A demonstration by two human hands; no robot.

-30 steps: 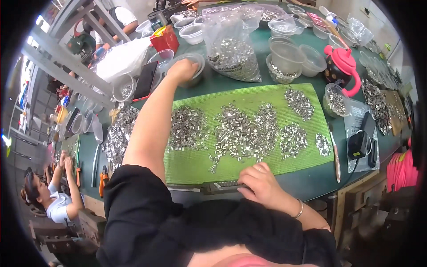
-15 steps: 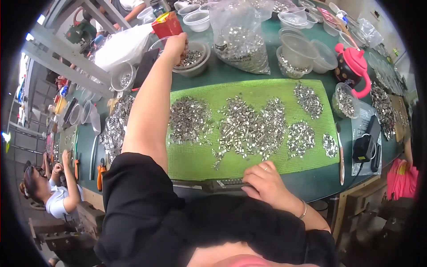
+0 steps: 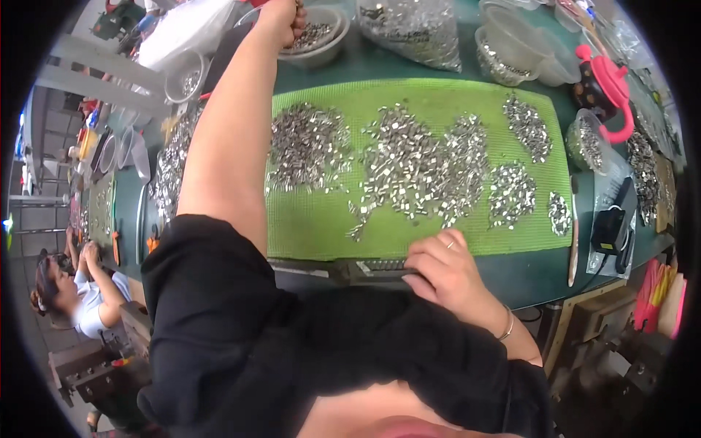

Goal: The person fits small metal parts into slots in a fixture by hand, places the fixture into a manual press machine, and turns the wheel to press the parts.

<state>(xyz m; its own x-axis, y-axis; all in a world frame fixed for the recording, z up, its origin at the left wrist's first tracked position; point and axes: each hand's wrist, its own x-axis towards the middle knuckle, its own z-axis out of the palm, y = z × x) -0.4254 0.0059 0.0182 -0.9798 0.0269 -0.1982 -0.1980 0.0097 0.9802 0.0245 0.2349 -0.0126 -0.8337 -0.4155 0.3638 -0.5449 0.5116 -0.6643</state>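
My left arm reaches far forward, and my left hand is closed above a pale plastic bowl of small metal pieces. What its curled fingers hold, if anything, does not show. My right hand rests at the near edge of a green ribbed mat, fingers bent and together, thumb below; the palm is hidden. On the mat lie small silvery metal pieces in separate heaps: a darker heap at left, a wide heap in the middle, and smaller heaps at right.
Beyond the mat stand a clear bag of metal pieces and stacked plastic tubs. A pink-lidded teapot, a tub of pieces and a black adapter are at right. Another person sits at far left.
The view has tilted down and nearer, so the mat and heaps sit higher in the picture. My left hand stays by the bowl, and my right hand remains at the mat's near edge.
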